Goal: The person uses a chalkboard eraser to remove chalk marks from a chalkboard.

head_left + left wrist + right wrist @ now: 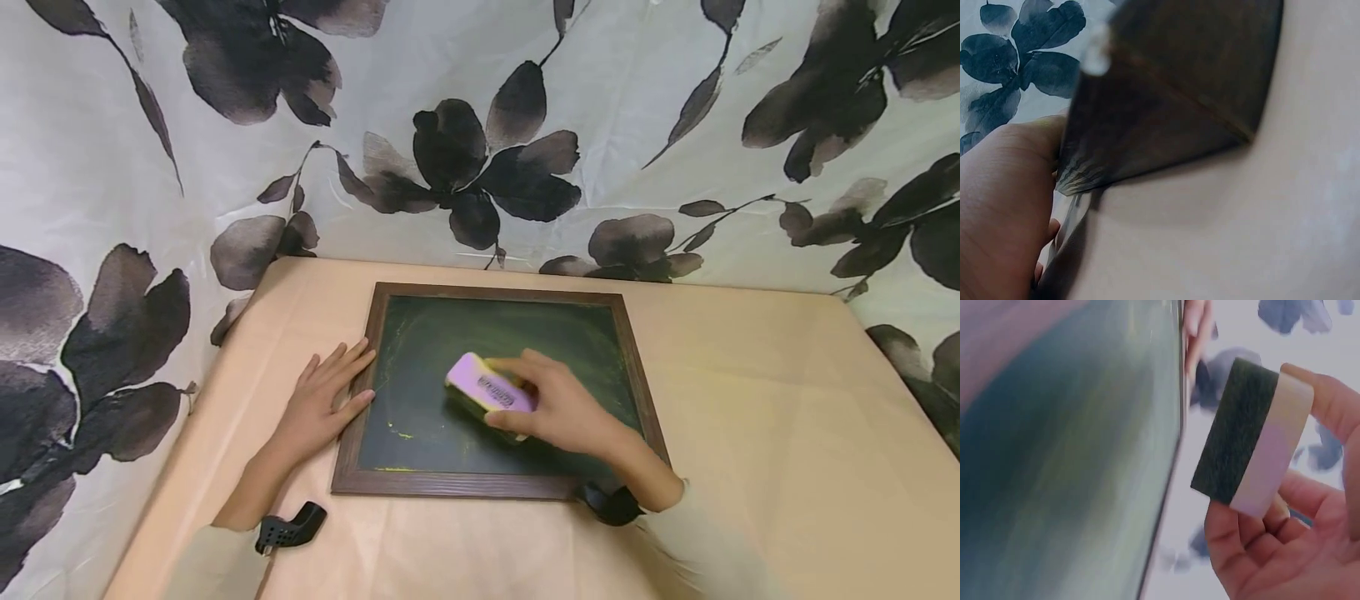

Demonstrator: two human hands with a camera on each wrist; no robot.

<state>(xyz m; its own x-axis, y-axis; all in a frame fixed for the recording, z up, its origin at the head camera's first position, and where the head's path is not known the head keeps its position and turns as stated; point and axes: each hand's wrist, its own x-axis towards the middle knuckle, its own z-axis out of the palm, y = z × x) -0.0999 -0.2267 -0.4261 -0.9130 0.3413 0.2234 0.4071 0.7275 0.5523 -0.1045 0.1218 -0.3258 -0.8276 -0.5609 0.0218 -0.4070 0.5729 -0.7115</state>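
Note:
A framed chalkboard point(442, 333) with a brown wooden border lies on the table, smudged with yellow chalk. My right hand point(558, 400) grips a purple-topped chalkboard eraser point(491, 392) between thumb and fingers, over the middle of the board. In the right wrist view the dark felt side of the eraser point(1235, 428) faces the board's surface point(1085, 450). My left hand point(322, 400) rests spread on the board's left border, holding nothing. The left wrist view shows that hand point(1007, 206) beside a corner of the brown border point(1166, 125).
Pale peach cloth covers the table point(750, 417) around the board. A white curtain point(622, 100) with dark printed flowers hangs behind and to the left. Black wrist devices sit on the left wrist point(292, 527) and the right wrist point(611, 504). Yellow chalk marks point(401, 433) show at lower left.

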